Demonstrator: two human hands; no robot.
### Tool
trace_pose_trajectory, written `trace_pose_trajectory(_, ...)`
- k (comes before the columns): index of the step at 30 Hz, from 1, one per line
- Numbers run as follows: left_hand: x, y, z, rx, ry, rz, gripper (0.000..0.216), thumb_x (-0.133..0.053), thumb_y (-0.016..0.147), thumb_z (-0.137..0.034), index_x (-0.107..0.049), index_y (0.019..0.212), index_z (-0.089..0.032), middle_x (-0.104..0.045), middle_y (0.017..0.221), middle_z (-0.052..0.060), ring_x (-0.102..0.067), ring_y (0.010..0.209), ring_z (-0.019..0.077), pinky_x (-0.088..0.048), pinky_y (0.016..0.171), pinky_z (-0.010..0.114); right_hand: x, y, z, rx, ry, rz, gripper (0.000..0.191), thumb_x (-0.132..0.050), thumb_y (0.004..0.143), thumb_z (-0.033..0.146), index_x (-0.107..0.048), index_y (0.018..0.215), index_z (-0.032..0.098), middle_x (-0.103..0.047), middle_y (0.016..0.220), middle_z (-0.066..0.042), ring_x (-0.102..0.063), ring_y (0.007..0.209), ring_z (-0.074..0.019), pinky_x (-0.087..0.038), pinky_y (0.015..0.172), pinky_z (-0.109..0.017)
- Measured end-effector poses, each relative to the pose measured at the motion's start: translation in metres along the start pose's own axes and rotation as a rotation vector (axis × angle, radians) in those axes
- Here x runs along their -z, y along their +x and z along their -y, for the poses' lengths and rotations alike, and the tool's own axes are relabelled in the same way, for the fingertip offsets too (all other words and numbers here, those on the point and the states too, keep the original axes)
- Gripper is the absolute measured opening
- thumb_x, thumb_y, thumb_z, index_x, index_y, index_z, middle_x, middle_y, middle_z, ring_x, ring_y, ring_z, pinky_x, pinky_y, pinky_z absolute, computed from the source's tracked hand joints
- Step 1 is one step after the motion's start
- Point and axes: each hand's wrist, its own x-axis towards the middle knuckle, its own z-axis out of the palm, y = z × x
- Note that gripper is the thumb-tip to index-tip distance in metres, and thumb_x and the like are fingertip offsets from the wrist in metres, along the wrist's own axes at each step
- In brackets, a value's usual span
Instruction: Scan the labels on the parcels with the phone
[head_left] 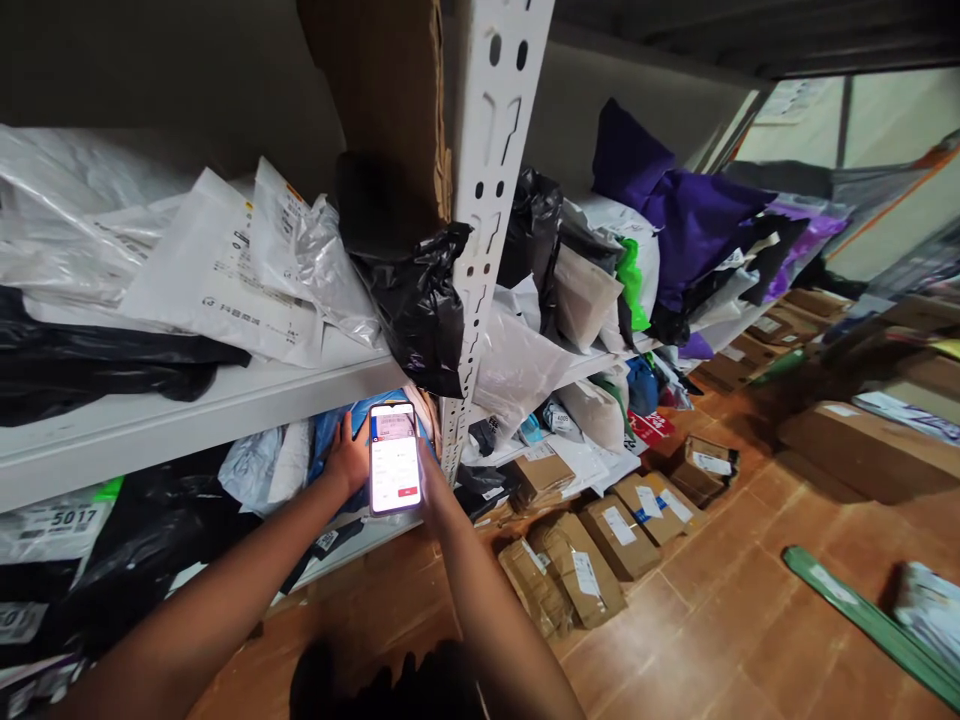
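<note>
Dark hair or cloth showed at the very bottom of the view, and from there two bare forearms reached out toward the lower shelf. Right hand (433, 478) held a lit phone (394, 458) upright, its grip closed round the right edge so the screen faced the person; only the edge of the fingers showed, so how they lay behind the phone I could not tell. Left hand (346, 462) was just beside the phone's left edge, fingers spread and pressed flat against a blue parcel (341, 425) tucked in under the white shelf board (225, 400). That parcel looked like a soft mailer bag, light and limp, likely slick on its surface, so I judged it best taken by a bunched corner or with a whole palm beneath, not by a pinch on the flat. The phone was stiff, smooth and breakable, and its narrow sides were the safest hold.

Beyond the hands, a white perforated upright (480, 230) split the rack. White and black poly bags (225, 270) lay heaped on the shelf above, with a purple bag (690, 215) further right. Cardboard boxes (592, 560) sat on the wooden floor (735, 620), and more cartons lay near the far wall
</note>
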Motion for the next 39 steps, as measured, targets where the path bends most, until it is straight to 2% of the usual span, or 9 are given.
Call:
trace_pose_trajectory(6,-0.001,0.000,0.001,-0.002,-0.003,0.010,0.049,-0.041,0.090,-0.026,-0.053,0.138,-0.025,-0.040,0.152,0.007,-0.017,0.143,0.0450,-0.018,0.115,0.058,0.001,-0.002,0.003,0.025,-0.016,-0.017,0.058,-0.058,0.079,0.066,-0.060,0.116,0.021,-0.069,0.122,-0.008,-0.061,0.119,-0.0278,-0.053,0.093,-0.044)
trace_pose_trajectory(12,0.004,-0.002,-0.001,-0.008,0.018,0.034,0.049,-0.043,0.090,-0.029,-0.053,0.138,-0.023,-0.044,0.149,0.008,-0.018,0.142,0.0468,-0.016,0.115,0.059,-0.004,-0.004,0.006,0.009,-0.026,0.018,0.061,-0.055,0.079,0.069,-0.061,0.115,0.021,-0.071,0.117,-0.009,-0.062,0.117,-0.0288,-0.052,0.094,-0.045)
trace_pose_trajectory(19,0.003,-0.003,0.000,-0.021,0.026,0.021,0.050,-0.044,0.090,-0.029,-0.051,0.140,-0.024,-0.043,0.150,0.009,-0.019,0.142,0.0463,-0.016,0.114,0.059,-0.003,-0.008,0.009,0.022,-0.039,0.022,0.057,-0.058,0.078,0.066,-0.059,0.114,0.023,-0.071,0.115,-0.008,-0.066,0.109,-0.0289,-0.053,0.092,-0.047)
trace_pose_trajectory(22,0.003,-0.004,0.000,-0.034,0.022,0.017,0.051,-0.047,0.090,-0.031,-0.052,0.139,-0.020,-0.040,0.152,0.011,-0.018,0.141,0.0484,-0.014,0.114,0.061,-0.006,-0.019,0.015,0.034,-0.045,0.038,0.051,-0.073,0.070,0.049,-0.058,0.112,0.024,-0.072,0.111,-0.006,-0.067,0.107,-0.0293,-0.054,0.090,-0.048)
trace_pose_trajectory(24,0.002,-0.005,0.001,-0.045,0.021,0.013,0.052,-0.050,0.088,-0.034,-0.053,0.138,-0.022,-0.038,0.153,0.010,-0.016,0.141,0.0498,-0.013,0.113,0.063,-0.008,-0.029,0.020,0.023,-0.045,0.085,0.059,-0.081,0.059,0.028,-0.057,0.112,0.025,-0.073,0.108,-0.004,-0.067,0.108,-0.0301,-0.054,0.090,-0.048)
trace_pose_trajectory(27,-0.001,-0.005,0.002,-0.053,0.024,-0.001,0.054,-0.050,0.088,-0.036,-0.050,0.141,-0.023,-0.033,0.156,0.010,-0.015,0.141,0.0497,-0.012,0.112,0.065,-0.010,-0.046,0.025,0.018,-0.022,0.165,0.075,-0.077,0.050,0.009,-0.054,0.119,0.026,-0.073,0.110,-0.002,-0.066,0.110,-0.0294,-0.052,0.093,-0.047)
trace_pose_trajectory(31,-0.005,-0.003,0.003,-0.052,0.030,-0.011,0.057,-0.047,0.089,-0.036,-0.044,0.144,-0.022,-0.025,0.159,0.011,-0.015,0.142,0.0483,-0.013,0.112,0.065,-0.011,-0.061,0.028,0.035,-0.001,0.178,0.082,-0.073,0.051,0.004,-0.051,0.126,0.026,-0.071,0.118,-0.003,-0.064,0.113,-0.0275,-0.048,0.099,-0.045)
trace_pose_trajectory(35,-0.006,-0.003,0.002,-0.045,0.032,-0.011,0.058,-0.049,0.087,-0.035,-0.045,0.144,-0.023,-0.026,0.159,0.010,-0.015,0.141,0.0504,-0.013,0.112,0.066,-0.012,-0.068,0.032,0.032,0.006,0.164,0.085,-0.073,0.051,0.004,-0.049,0.129,0.026,-0.068,0.125,-0.004,-0.061,0.118,-0.0279,-0.048,0.100,-0.045)
trace_pose_trajectory(39,-0.002,-0.004,-0.001,-0.027,0.035,0.004,0.057,-0.043,0.089,-0.026,-0.043,0.145,-0.020,-0.024,0.159,0.010,-0.015,0.142,0.0494,-0.012,0.113,0.065,-0.011,-0.076,0.031,0.031,0.002,0.151,0.089,-0.074,0.051,0.004,-0.047,0.133,0.026,-0.065,0.129,-0.004,-0.062,0.117,-0.0273,-0.047,0.100,-0.044)
